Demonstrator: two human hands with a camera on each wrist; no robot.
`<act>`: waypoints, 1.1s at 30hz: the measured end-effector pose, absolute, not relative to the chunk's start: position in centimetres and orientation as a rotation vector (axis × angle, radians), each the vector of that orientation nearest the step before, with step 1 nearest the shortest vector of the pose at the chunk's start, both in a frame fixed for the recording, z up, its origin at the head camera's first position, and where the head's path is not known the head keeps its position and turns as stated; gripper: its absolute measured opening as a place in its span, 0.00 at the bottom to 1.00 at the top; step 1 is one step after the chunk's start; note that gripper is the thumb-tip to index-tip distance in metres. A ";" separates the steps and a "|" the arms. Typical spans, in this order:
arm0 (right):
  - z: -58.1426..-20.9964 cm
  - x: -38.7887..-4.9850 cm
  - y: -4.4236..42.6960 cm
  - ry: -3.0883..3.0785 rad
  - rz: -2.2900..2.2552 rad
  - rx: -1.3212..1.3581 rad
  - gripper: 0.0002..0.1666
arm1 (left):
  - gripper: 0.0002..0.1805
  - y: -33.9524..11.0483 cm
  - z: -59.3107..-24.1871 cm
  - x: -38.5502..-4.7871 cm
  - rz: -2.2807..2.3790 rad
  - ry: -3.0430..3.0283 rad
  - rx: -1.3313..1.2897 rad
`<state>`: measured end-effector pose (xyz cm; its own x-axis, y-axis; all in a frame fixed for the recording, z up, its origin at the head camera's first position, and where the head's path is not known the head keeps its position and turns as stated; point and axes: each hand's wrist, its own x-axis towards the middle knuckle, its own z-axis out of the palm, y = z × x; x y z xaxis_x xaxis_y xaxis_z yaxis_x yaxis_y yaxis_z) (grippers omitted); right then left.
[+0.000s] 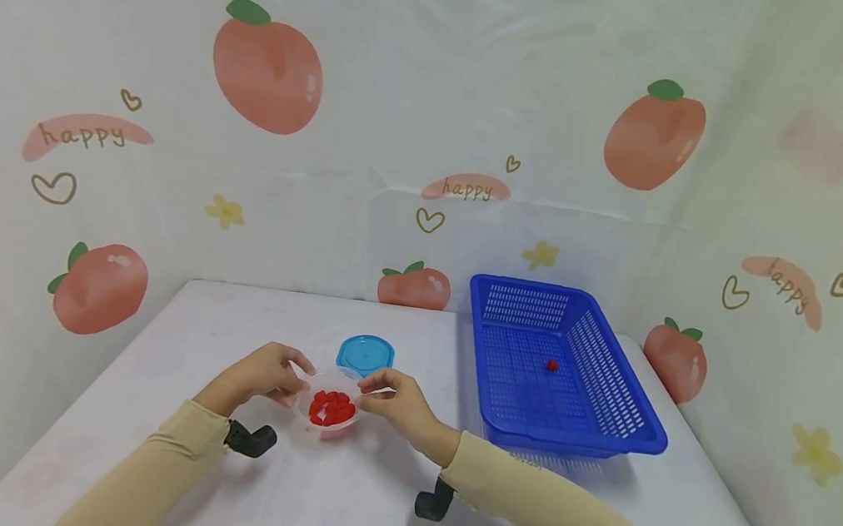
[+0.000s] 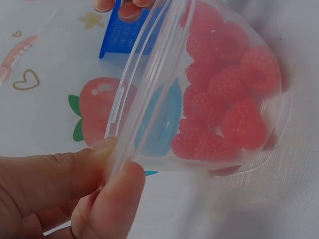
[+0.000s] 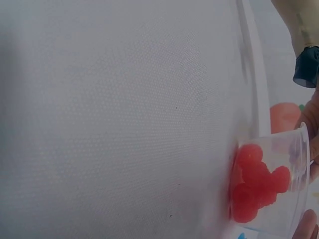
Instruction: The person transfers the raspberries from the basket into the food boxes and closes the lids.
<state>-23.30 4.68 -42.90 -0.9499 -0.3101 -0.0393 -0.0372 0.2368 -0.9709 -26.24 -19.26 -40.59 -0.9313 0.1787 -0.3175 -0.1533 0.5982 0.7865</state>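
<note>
A round clear plastic tub (image 1: 302, 407) with several red raspberries (image 1: 333, 410) in it stands on the white table, left of centre. In the left wrist view the thumb and finger of my left hand (image 1: 261, 376) pinch its rim. On the opposite side my right hand (image 1: 406, 408) holds the rim between thumb and fingers; only its fingertips show at the top of the left wrist view. Through the tub's clear wall the raspberries (image 3: 256, 181) are visible in the right wrist view. Right behind the tub lies a blue lid (image 1: 366, 354).
To the right stands a blue perforated plastic basket (image 1: 564, 439), with one small red piece (image 1: 551, 365) on its bottom. A fruit-patterned white cloth (image 1: 474, 92) hangs behind and beside the table (image 1: 340, 506).
</note>
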 end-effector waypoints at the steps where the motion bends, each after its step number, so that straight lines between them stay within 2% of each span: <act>1: -42.4 -23.0 4.7 2.286 -1.783 -0.329 0.16 | 0.18 -19.3 -40.6 -26.2 1.262 2.465 0.020; 8: -43.4 -23.8 4.8 2.296 -1.760 -0.337 0.16 | 0.18 -19.2 -40.6 -26.2 1.261 2.469 0.011; 17: -42.7 -23.5 5.4 2.241 -1.782 -0.380 0.17 | 0.18 -19.2 -40.6 -26.2 1.260 2.460 0.008; 24: -40.2 -23.0 7.5 2.162 -1.858 -0.453 0.20 | 0.17 -19.2 -40.4 -26.1 1.255 2.460 0.005; 33: -36.4 -23.9 11.1 2.127 -2.027 -0.479 0.16 | 0.17 -19.3 -40.4 -26.1 1.271 2.453 0.026</act>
<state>-23.94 11.09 -36.40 -0.9351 -0.3397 0.1006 -0.1168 0.0274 -0.9928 -26.15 -19.31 -40.42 -0.9290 0.1860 -0.3201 -0.1543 0.5914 0.7915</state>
